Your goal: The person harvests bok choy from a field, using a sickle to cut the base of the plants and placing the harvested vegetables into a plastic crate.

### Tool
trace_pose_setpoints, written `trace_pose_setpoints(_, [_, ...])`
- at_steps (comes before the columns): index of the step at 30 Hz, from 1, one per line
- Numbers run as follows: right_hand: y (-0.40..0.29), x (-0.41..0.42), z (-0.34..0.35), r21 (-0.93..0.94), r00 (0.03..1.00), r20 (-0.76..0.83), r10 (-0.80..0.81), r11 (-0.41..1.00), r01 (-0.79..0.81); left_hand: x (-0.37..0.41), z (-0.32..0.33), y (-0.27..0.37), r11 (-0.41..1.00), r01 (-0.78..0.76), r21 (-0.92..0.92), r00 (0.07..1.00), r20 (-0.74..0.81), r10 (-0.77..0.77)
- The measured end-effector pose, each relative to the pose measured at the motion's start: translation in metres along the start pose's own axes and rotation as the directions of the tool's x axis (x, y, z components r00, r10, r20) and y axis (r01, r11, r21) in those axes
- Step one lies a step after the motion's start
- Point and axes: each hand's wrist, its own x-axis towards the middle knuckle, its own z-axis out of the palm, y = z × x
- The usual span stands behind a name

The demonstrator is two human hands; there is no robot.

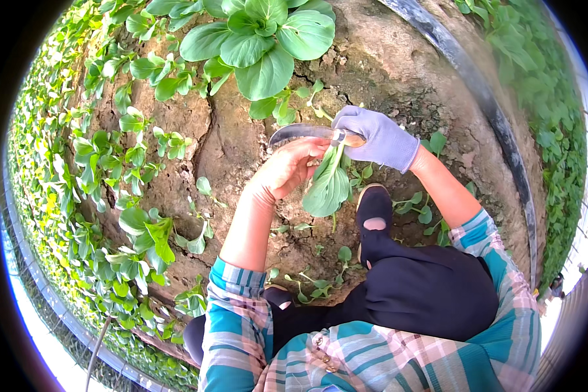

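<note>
My right hand (pixel 372 137), in a pale purple knit glove, is closed around the wooden handle of a curved knife (pixel 301 131), whose blade points left. A cut leafy green plant (pixel 327 188) hangs leaves down just below the handle, between my hands. My bare left hand (pixel 291 166) is at the blade and the top of the plant, fingers bent; whether its fingertips grip the stem is hidden. Beyond the knife, a large leafy green (pixel 262 44) with broad round leaves grows from the soil.
Small seedlings (pixel 137 230) grow densely on the left over cracked brown soil (pixel 240 147). A black hose (pixel 490 98) curves along the right, with another green bed (pixel 553 137) beyond it. My dark shoe (pixel 375 208) stands just below the plant.
</note>
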Motion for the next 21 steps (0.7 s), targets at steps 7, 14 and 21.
trace_pose_setpoints(7, [-0.002, 0.003, 0.001, 0.062, 0.995, -0.096, 0.002, 0.998, 0.004, 0.003, -0.004, -0.002, 0.997, -0.011, -0.076, 1.000, 0.007, 0.012])
trace_pose_setpoints(14, [-0.004, -0.002, 0.001, 0.738, 0.876, -0.052, 0.480, 0.609, -0.290, 0.005, 0.001, -0.001, 0.998, 0.010, 0.064, 0.995, 0.102, -0.017])
trace_pose_setpoints(21, [0.023, 0.003, -0.045, 0.641, 0.673, -0.294, 0.678, 0.663, -0.388, 0.016, 0.024, 0.024, 0.953, -0.108, 0.283, 0.985, 0.161, 0.064])
